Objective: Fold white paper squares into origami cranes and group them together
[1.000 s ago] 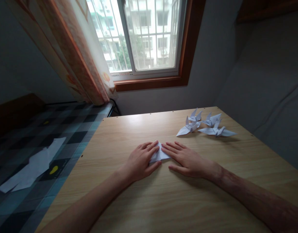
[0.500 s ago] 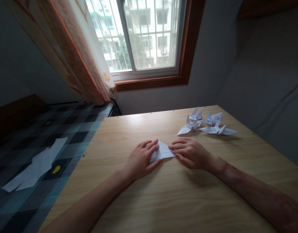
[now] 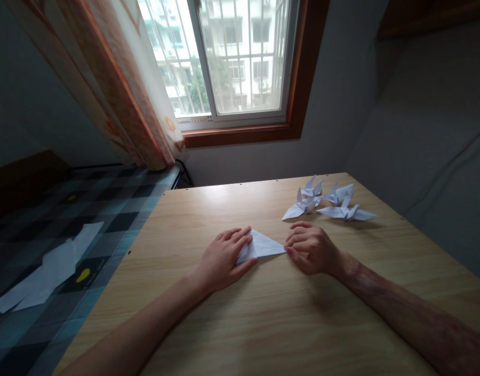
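Observation:
A folded white paper triangle (image 3: 263, 244) lies flat on the wooden table (image 3: 287, 313) in front of me. My left hand (image 3: 224, 258) rests palm down on its left part, fingers stretched over the paper and thumb under its lower edge. My right hand (image 3: 312, 248) is curled, its fingertips pressed against the paper's right tip. Several finished white paper cranes (image 3: 326, 203) sit together beyond my right hand, apart from both hands.
A bed with a dark checked cover (image 3: 68, 230) runs along the table's left side, with loose white paper sheets (image 3: 44, 271) on it. A curtain (image 3: 118, 89) and a barred window (image 3: 228, 57) stand behind the table. A grey wall is at the right.
My right hand has slid rightward along the paper and curled from flat fingers into a pinch at its tip, uncovering more of the triangle. The left hand has stayed put.

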A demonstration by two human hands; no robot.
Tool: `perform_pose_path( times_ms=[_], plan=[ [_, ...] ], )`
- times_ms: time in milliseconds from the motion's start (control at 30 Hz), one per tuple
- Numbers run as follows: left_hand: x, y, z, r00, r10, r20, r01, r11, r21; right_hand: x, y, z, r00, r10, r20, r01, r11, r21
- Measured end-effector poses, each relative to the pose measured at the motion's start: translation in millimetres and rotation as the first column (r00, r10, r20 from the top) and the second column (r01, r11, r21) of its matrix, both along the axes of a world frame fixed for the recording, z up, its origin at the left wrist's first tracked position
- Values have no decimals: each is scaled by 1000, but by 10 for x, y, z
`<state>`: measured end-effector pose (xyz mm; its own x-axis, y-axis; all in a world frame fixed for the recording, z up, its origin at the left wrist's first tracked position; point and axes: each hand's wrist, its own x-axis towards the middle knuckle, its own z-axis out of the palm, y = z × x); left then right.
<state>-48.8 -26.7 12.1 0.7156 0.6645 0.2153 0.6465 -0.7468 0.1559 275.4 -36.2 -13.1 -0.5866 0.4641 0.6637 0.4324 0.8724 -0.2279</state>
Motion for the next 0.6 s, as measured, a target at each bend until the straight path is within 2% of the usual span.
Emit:
perform_pose_path(
  times_ms=[100,200,433,500,600],
  plan=[
    [-2,1,6,999,37,16,-37,999,10,-27,-1,-14,996,-11,-90,17,997,76],
    [-14,20,8,997,70,28,-71,996,54,-58,3,6,989,-35,-142,47,995,83],
    [13,25,55,989,10,-146,17,984,178,-70,48,15,976,-150,-160,151,988,-1],
    [17,27,47,987,34,-160,-1,980,201,-70,49,5,966,-194,-172,190,981,-39],
    [-6,50,3,991,102,-88,-81,974,214,-75,38,-4,950,-272,-152,258,961,-103]
  ],
)
